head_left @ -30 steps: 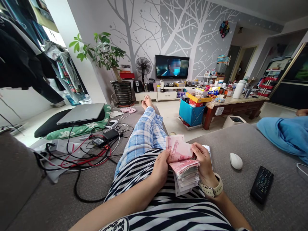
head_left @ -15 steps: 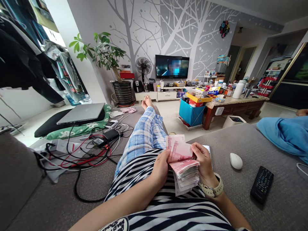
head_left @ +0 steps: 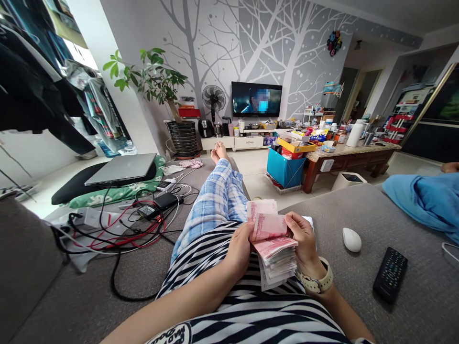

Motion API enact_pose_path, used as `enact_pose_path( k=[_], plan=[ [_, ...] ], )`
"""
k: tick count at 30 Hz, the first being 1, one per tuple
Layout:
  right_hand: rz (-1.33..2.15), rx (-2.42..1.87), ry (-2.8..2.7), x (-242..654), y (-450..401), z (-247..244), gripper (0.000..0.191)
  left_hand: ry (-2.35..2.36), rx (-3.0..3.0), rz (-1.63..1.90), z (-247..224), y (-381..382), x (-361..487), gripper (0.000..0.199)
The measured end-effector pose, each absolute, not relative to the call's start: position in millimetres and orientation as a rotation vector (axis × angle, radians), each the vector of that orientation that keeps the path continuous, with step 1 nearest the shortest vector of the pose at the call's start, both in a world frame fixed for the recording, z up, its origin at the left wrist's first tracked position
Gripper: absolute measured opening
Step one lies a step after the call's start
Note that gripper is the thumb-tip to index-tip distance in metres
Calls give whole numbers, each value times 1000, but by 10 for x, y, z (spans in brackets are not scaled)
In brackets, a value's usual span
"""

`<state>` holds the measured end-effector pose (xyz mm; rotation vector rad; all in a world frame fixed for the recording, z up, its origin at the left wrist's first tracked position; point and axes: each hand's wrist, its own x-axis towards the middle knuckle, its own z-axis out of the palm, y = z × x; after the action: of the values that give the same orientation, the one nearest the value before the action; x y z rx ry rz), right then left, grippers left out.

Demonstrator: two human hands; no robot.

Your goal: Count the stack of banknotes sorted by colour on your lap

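Observation:
Over my lap is a bundle of red and white banknotes [head_left: 278,260], folded so that one part stands up and a thick stack hangs down towards me. My left hand [head_left: 239,248] is closed on the bundle's left edge, its thumb across the notes. With thumb and fingers my right hand [head_left: 301,234] pinches the right edge of one upright banknote [head_left: 269,226]. Other upright notes show behind and above that one. The right palm lies beside the hanging stack, and a pale watch [head_left: 317,282] circles that wrist. Fingertips behind the notes are hidden.
A white mouse [head_left: 352,240] and a black remote control [head_left: 390,274] lie on the grey sofa to my right. Tangled cables [head_left: 125,234] and a laptop [head_left: 121,169] are on the left. Ahead stand a blue bin [head_left: 283,167] and a cluttered coffee table [head_left: 366,152].
The front upright banknote has shifted slightly down and apart from those behind it, so more of the back notes' top shows. Both hands stay nearly in place.

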<state>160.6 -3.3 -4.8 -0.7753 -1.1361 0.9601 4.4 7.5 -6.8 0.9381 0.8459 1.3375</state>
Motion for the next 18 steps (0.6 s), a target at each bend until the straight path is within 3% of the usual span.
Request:
enact_pose_path(
  k=[10, 18],
  plan=[
    [938, -766, -1179, 1600, -57, 10, 42, 801, 850, 1306, 35, 5, 73, 23],
    [882, -880, -1024, 1593, 3, 39, 31, 764, 793, 1227, 11, 2, 71, 29]
  ],
)
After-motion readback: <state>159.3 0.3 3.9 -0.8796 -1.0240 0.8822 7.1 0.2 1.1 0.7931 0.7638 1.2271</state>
